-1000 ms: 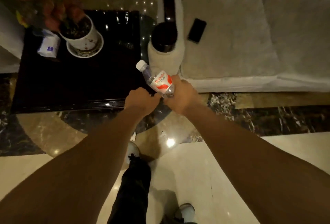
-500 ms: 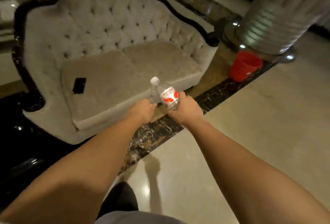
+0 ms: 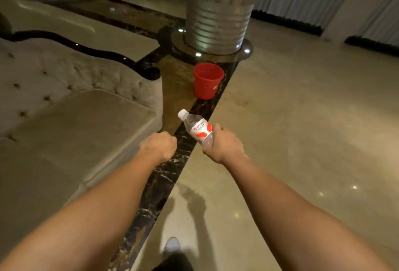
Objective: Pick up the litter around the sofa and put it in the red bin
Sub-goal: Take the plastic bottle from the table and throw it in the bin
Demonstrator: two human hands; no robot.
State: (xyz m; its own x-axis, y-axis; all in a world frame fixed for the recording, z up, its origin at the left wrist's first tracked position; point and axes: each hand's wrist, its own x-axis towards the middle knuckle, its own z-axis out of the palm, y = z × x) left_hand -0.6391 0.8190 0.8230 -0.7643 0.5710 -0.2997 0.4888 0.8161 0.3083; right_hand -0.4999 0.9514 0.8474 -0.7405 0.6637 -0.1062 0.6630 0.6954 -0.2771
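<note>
My right hand point(image 3: 223, 146) grips the lower half of a clear plastic water bottle point(image 3: 197, 127) with a white cap and a red-and-white label; the bottle tilts up and to the left. My left hand point(image 3: 158, 146) is a closed fist beside it, a short gap apart, with nothing visible in it. The red bin point(image 3: 207, 80) stands upright on the floor ahead, beyond the bottle, its mouth facing up. The beige tufted sofa point(image 3: 71, 124) fills the left side.
A wide ribbed silver column point(image 3: 218, 22) rises just behind the bin. A dark marble floor strip point(image 3: 164, 175) runs from below me toward the bin. Polished beige floor lies to the right. My shoe point(image 3: 172, 244) shows at the bottom edge.
The view has swung from the side table and sofa toward the red bin, which is now closer and centred. My left hand has come off the bottle; my right hand still holds it.
</note>
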